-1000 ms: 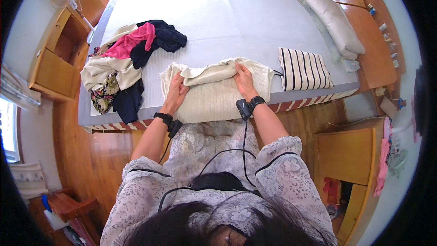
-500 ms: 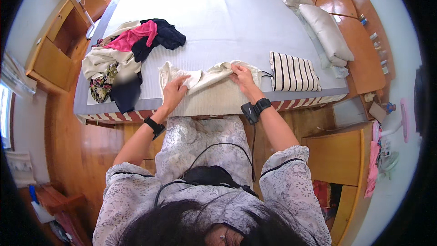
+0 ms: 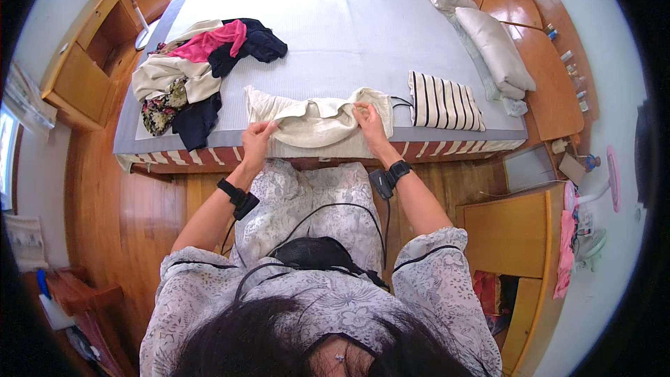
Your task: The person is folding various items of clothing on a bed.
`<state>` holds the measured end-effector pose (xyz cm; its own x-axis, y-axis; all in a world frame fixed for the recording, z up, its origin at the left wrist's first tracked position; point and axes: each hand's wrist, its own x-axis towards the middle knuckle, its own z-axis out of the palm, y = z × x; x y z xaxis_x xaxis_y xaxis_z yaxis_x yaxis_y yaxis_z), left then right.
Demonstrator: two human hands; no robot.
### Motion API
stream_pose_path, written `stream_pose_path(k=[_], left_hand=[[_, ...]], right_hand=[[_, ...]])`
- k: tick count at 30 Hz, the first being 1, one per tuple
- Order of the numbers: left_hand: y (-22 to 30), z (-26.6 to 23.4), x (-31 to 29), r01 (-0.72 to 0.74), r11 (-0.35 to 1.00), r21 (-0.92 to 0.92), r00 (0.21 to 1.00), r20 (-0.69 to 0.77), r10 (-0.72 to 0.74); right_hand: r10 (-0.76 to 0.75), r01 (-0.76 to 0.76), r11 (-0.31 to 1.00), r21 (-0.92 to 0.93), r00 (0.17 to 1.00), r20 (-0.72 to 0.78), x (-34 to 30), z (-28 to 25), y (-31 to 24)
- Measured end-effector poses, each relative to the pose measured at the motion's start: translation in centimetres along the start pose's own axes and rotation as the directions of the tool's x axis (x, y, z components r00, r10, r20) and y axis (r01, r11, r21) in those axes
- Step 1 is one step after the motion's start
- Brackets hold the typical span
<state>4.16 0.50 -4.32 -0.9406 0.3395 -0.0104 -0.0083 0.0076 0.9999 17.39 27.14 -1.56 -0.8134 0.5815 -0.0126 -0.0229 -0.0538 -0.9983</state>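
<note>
A cream-white garment (image 3: 314, 132) lies near the bed's front edge, its middle sagging in a loose curve between my hands. My left hand (image 3: 257, 141) pinches its left part close to the edge. On the other side, my right hand (image 3: 370, 124) grips the cloth with thumb and fingers closed. The garment's exact kind cannot be made out. Right of it rests a folded black-and-white striped garment (image 3: 445, 101), with thin dark straps reaching toward the cream cloth. At the left is a heap of clothes, with a pink piece (image 3: 213, 43), a dark navy piece (image 3: 258, 40) and a floral piece (image 3: 165, 108).
The bed (image 3: 335, 35) has a pale ribbed cover. Two light pillows (image 3: 494, 49) lie at its right by the wooden headboard. A wooden cabinet (image 3: 506, 227) stands at my right, and a white standing fan (image 3: 132, 0) at the far left. A dark cable runs across my lap.
My left hand has moved down and left and now pinches the cloth near the bed's edge. The cream garment's middle has opened out and droops toward me. My right hand keeps its hold.
</note>
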Motion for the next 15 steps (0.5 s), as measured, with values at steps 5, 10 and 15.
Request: stream_pose_path(k=[5,10,15], left_hand=[[-0.4,0.5,1.0,0.298,0.893,-0.337,0.954,0.127,-0.271],[-1.5,0.4,1.8,0.447,0.781,-0.436,0.894,0.25,-0.371],[-1.8,0.9,1.6,0.566,0.533,-0.629,0.819,0.354,-0.451]], right_hand=[[-0.044,0.207,0.76,-0.616,0.962,0.269,-0.9,0.6,-2.2],[-0.331,0.398,0.494,-0.773,0.908,0.257,-0.2,0.9,-0.2],[-0.238,0.26,0.473,-0.842,0.958,0.162,0.6,1.8,-1.7]])
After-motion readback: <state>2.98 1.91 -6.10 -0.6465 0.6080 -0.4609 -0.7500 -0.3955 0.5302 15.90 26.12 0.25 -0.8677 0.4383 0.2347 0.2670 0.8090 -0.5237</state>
